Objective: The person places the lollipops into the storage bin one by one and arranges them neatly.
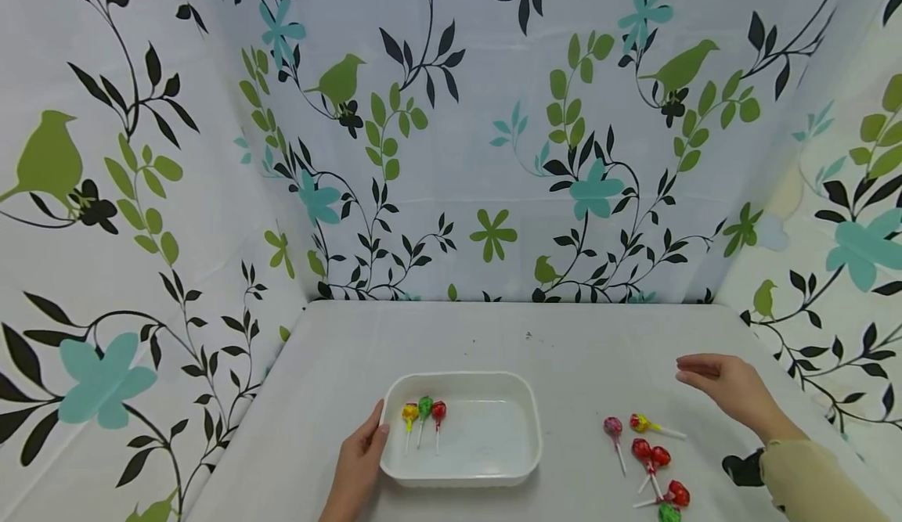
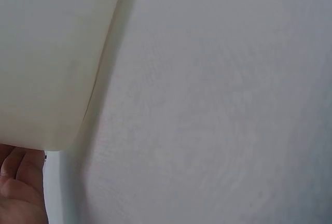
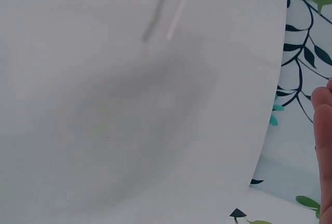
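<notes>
My left hand (image 1: 358, 459) grips the left rim of a white tray (image 1: 486, 471), its fingers also seen against the tray wall (image 2: 46, 89) in the left wrist view. Inside the tray, toward its left, lie a yellow lollipop (image 1: 409, 412), a green lollipop (image 1: 425, 407) and a red lollipop (image 1: 439, 411), side by side. My right hand (image 1: 736, 393) hovers over the table's right side with extended fingers, holding nothing. Nearest to it is a yellow-and-red lollipop (image 1: 640, 423); its stick (image 3: 179, 11) shows at the top of the right wrist view.
A purplish lollipop (image 1: 613, 426), several red lollipops (image 1: 641, 449) and a green lollipop (image 1: 669, 513) lie loosely grouped right of the tray. The white table (image 1: 564, 342) is bordered by a patterned curtain (image 1: 451, 162) behind and at both sides.
</notes>
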### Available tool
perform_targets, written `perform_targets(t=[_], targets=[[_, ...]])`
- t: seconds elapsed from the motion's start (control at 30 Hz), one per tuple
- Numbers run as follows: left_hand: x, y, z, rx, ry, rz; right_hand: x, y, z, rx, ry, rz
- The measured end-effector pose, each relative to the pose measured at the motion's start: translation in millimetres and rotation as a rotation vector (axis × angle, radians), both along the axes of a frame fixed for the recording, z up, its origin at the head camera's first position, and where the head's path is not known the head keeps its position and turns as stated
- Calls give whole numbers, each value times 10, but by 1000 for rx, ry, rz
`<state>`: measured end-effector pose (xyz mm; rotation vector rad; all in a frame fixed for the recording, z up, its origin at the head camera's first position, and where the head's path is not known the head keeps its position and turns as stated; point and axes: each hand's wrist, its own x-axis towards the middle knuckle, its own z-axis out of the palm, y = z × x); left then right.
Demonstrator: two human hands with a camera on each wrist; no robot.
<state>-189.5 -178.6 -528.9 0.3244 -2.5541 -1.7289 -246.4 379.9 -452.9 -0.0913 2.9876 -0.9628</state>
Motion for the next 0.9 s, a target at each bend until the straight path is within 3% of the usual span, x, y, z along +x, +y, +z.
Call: perform_targets(t=[0.47, 0.73, 0.9], targets=[[16, -2, 5, 7, -3, 5, -95, -120, -201, -77, -108, 150], [17, -9, 3, 12, -1, 11, -181, -329, -224, 39, -187, 424], [14, 1, 11, 11, -2, 16, -201, -429, -184, 126, -227, 523]])
